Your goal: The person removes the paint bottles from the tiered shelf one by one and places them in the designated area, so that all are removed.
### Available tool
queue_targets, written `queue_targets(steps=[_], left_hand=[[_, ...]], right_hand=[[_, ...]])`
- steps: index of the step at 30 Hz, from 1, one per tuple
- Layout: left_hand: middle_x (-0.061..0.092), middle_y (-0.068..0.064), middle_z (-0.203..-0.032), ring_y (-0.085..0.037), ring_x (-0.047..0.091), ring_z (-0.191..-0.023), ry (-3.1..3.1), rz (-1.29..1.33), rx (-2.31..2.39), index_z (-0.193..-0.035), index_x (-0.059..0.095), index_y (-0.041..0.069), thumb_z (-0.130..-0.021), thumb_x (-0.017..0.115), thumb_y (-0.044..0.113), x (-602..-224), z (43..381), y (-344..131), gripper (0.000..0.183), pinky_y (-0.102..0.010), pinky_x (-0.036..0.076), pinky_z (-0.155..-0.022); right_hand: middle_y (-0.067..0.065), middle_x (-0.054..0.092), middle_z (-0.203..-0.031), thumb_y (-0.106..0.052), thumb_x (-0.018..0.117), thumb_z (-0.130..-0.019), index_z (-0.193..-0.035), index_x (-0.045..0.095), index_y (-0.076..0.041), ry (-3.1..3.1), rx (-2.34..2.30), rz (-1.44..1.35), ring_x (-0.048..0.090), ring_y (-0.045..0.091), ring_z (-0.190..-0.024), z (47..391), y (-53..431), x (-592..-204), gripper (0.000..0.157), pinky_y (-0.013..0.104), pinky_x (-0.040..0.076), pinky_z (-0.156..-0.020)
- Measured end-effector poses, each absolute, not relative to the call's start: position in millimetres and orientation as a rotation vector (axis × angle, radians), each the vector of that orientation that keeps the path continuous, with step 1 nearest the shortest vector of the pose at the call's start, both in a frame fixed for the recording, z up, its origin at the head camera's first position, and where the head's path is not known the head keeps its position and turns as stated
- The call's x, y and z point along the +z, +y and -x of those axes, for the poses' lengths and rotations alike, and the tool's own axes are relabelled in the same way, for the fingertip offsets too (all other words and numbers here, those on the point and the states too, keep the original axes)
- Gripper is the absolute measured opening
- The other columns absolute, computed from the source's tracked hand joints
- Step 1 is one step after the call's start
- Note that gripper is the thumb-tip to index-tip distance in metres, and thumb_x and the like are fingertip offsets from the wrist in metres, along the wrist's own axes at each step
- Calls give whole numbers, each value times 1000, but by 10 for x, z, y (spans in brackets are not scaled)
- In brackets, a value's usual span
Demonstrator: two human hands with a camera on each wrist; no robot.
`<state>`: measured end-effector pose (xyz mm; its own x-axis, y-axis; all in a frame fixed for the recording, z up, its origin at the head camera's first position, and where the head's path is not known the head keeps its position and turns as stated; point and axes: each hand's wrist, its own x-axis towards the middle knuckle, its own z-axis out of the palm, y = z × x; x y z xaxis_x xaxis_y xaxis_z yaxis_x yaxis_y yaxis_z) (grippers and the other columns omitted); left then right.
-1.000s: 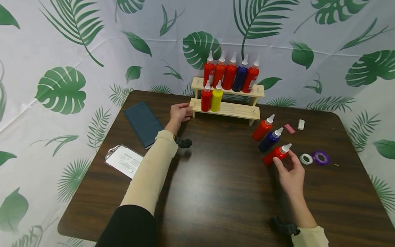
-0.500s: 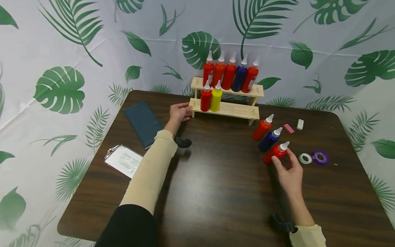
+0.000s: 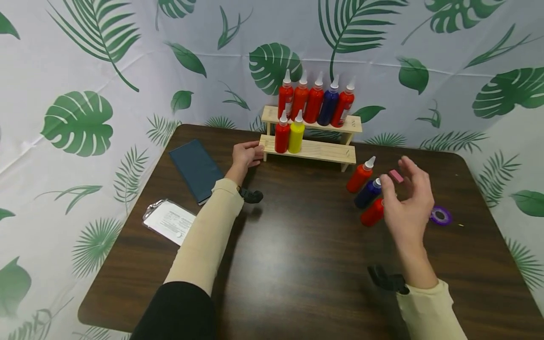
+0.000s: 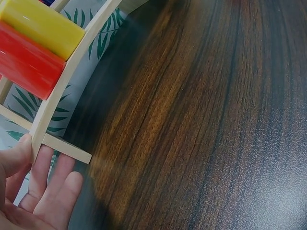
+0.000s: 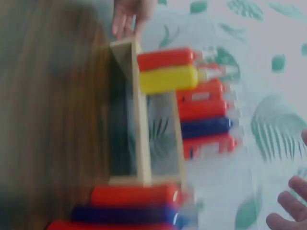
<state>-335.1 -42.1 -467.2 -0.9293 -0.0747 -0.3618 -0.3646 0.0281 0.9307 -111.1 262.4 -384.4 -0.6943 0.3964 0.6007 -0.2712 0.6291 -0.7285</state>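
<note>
My left hand point(image 3: 245, 156) grips the left end of the lower shelf of a two-step wooden rack point(image 3: 327, 152); in the left wrist view the thumb and fingers pinch the board beside its leg. My right hand point(image 3: 410, 208) is raised over the table with fingers spread, holding nothing. It partly hides a red squeeze bottle point(image 3: 372, 213) and the white tip of a dark blue squeeze bottle point(image 3: 367, 194). Behind these stands an orange-red squeeze bottle point(image 3: 359, 178). On the lower shelf are a red bottle point(image 3: 282, 137) and a yellow bottle point(image 3: 296, 137), side by side.
The upper shelf bears several red bottles point(image 3: 314, 105) and a blue one point(image 3: 328, 107). To the left lie a dark notebook point(image 3: 196, 170) and a clipboard point(image 3: 171, 221). A pink eraser point(image 3: 396, 176) and a purple ring point(image 3: 441, 216) lie near the right hand.
My right hand has let go of the red bottle and risen away from it to the right. That bottle stays beside the blue one. The left hand keeps its grip on the rack.
</note>
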Motion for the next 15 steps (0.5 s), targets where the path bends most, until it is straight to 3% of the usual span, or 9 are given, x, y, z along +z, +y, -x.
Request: queue_targets(steps=[3, 8, 15], left_hand=[[72, -11, -101, -20, 71, -87, 2085, 460, 1998, -121, 68, 12, -88, 70, 21, -4676, 3353, -429, 33, -32, 58, -73], [72, -11, -100, -20, 71, -86, 2089, 460, 2001, -120, 68, 12, -88, 70, 20, -4686, 3360, -429, 33, -32, 58, -73], [73, -11, -100, -21, 71, -87, 2086, 454, 2003, -120, 68, 12, -89, 70, 20, -4667, 3372, -421, 32, -31, 58, -70]], right_hand=[[6, 60, -124, -16, 70, -88, -132, 59, -16, -2154, 1079, -18, 54, 17, -116, 1365, 2436, -3775, 45, 30, 46, -99], [12, 57, -128, -24, 68, -90, -137, 52, -16, -2353, 1267, -145, 54, 23, -120, 1882, 2159, -3945, 50, 49, 47, -97], [16, 53, -135, -32, 66, -91, -146, 40, -13, -2504, 1439, -147, 51, 33, -123, 2532, 1908, -4190, 63, 53, 45, -98]])
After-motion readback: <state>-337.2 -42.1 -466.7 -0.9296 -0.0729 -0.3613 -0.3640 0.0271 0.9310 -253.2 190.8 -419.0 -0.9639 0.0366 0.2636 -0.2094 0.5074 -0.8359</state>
